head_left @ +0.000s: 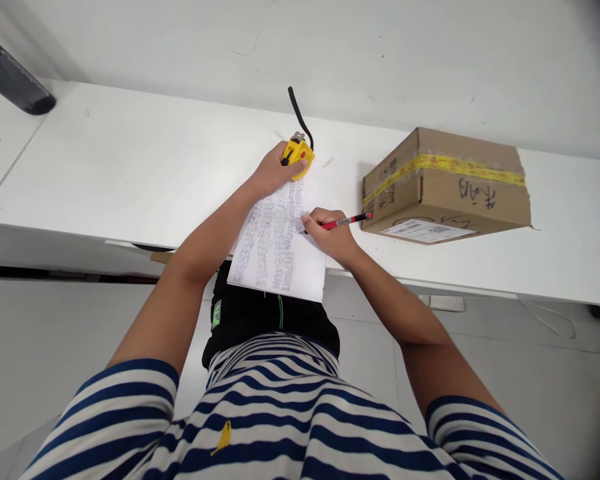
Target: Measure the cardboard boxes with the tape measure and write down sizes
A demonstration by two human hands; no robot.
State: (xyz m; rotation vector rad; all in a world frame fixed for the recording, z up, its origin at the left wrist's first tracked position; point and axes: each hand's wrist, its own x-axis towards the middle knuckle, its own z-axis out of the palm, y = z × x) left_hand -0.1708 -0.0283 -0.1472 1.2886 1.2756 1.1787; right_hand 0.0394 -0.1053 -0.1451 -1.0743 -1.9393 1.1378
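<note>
Partly beneath the right hand (334, 237), closed on a red pen (347, 221), a handwritten page (277, 248) is laid lengthwise bodyward from the left hand (274, 172), clasped round a tape measure (297, 160).

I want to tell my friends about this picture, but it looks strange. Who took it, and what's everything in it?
There's no robot here, just a person's two bare hands. The camera sits on the person's head, looking forward and down, so you see their striped shirt below.

On the white table lies paper covered in writing, its near end sticking out past the edge. The left hand holds a yellow tape measure at the paper's far end. The right hand holds a red pen. To the right stands a cardboard box.
</note>
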